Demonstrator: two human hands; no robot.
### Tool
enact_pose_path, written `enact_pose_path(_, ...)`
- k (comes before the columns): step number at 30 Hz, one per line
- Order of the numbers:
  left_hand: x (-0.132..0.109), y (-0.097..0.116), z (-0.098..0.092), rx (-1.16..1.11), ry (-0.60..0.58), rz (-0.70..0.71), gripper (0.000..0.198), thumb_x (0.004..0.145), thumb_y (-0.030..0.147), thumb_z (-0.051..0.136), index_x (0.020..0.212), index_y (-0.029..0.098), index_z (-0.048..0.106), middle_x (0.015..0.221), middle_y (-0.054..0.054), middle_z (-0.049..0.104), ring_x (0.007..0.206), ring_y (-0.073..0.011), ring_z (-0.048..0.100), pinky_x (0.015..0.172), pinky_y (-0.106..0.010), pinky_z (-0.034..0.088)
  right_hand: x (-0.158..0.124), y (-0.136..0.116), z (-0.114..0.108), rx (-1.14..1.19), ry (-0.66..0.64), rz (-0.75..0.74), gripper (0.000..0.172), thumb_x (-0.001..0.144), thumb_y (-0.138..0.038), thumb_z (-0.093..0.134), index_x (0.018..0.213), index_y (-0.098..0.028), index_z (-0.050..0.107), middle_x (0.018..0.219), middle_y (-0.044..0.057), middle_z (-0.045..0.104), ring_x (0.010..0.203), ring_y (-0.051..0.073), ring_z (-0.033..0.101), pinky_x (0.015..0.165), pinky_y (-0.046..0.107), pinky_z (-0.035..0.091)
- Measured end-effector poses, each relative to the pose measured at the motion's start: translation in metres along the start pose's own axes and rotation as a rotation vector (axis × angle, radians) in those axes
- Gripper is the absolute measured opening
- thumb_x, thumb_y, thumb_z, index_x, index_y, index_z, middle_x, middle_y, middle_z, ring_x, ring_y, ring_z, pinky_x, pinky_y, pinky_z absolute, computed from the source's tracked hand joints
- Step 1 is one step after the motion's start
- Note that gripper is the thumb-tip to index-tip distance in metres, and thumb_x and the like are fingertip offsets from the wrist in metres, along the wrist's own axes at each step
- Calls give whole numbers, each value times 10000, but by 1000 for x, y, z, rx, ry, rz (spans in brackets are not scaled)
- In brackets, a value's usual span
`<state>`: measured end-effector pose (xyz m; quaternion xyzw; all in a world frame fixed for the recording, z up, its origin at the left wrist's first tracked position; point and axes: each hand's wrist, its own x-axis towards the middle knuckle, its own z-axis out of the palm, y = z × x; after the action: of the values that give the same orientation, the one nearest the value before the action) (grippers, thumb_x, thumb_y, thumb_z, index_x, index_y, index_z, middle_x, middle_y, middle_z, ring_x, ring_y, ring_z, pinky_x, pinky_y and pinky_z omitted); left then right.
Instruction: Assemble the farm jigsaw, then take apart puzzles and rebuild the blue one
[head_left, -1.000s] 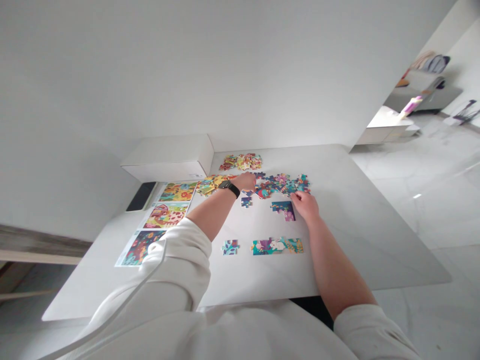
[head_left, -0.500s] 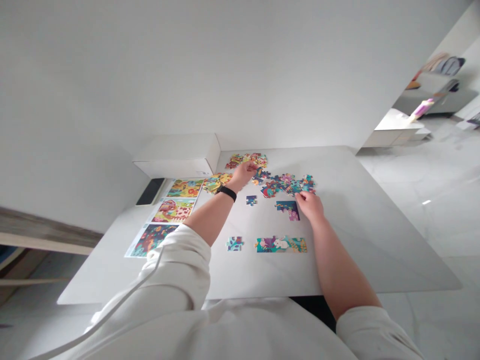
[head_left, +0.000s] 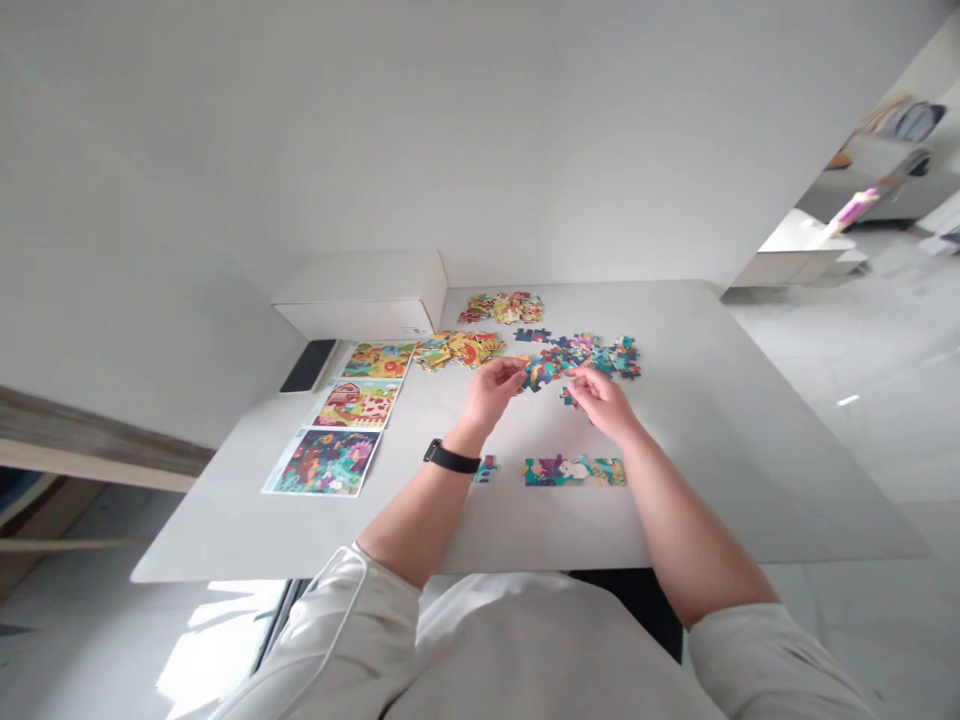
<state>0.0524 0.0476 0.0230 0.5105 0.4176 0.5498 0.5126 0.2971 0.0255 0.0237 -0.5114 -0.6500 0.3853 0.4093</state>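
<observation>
Two hands at the near edge of a dark multicolored puzzle pile

Left hand (head_left: 491, 395): fingers drawn together, narrow, tips at the left end of the dark pile (head_left: 583, 355); can't tell whether a piece is pinched. Right hand (head_left: 606, 405): thumb and fingers close together, tips at the pile's near side; its grip can't be made out either. Dark pile lies just beyond both hands, spreading farther right than the right fingertips. Small dark piece (head_left: 568, 397) shows just left of the right hand, partly hidden by it. Dark flat section (head_left: 532, 335) sits beyond the left fingertips, behind the pile's left part

Joined strip (head_left: 575, 471) with a white animal lies nearer the person, below the right hand and between the forearms. Teal section (head_left: 487, 468) is partly covered by the left wrist with its black watch (head_left: 452, 457)

Yellow pile (head_left: 460, 350) beyond the left hand, red-yellow pile (head_left: 501, 308) farther back. Picture sheet (head_left: 358, 405) and phone (head_left: 308, 366) well left, box (head_left: 360, 318) behind them, all on the white table (head_left: 712, 430)
</observation>
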Motion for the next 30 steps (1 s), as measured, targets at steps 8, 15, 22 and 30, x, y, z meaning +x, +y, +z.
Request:
enact_pose_path(8,-14,-17,4,9,-94,-9,430,814,412,886,1123,179,698,1065,-104,809,850,-179,753,759,-319,605,-3,-5,23,251,-111,208,480,782,-692,799,890,-235,696,806,38,746,707,183,652,615,287,493)
enact_pose_path(15,-11,-19,-2,-75,61,-73,475,817,517,899,1055,187,652,903,-31,736,803,-164,753,830,-366,640,0,-6,18,343,-5,280,522,709,-694,863,853,-227,681,798,43,762,659,150,631,576,263,470)
enact_pose_path(22,-18,-21,9,-91,-56,-133,524,727,539,964,936,176,648,796,-20,736,729,-151,729,746,-311,613,-1,-4,24,329,-34,276,523,686,-699,872,842,-231,697,796,48,776,652,164,635,568,277,471)
enact_pose_path(30,-18,-28,6,80,-43,-1,331,895,443,834,1014,190,658,944,-62,768,841,-171,746,809,-332,621,1,2,23,284,-21,252,495,728,-691,844,844,-232,700,809,56,785,634,163,622,548,273,458)
